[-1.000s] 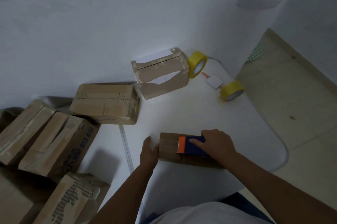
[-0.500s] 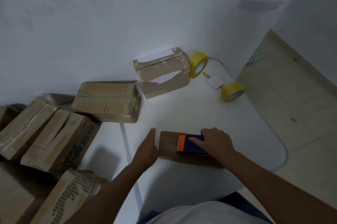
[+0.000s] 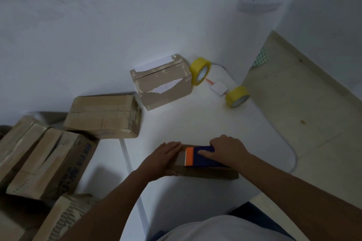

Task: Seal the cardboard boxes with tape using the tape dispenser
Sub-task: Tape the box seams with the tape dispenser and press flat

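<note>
White table [image 3: 195, 123] against white wall [image 3: 98, 25]; left hand [image 3: 164, 159] flat on box [image 3: 207, 172], right hand [image 3: 228, 150] grip clamped on, seemingly, dispenser [image 3: 199, 159].

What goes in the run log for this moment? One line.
left hand: flat on box end | right hand: pressing tape dispenser onto box top

You work in dim, bluish light; the white table [image 3: 225, 123] catches the brightest patch, soft shadows fall toward you, and wide-angle distortion bends the edges.
</note>
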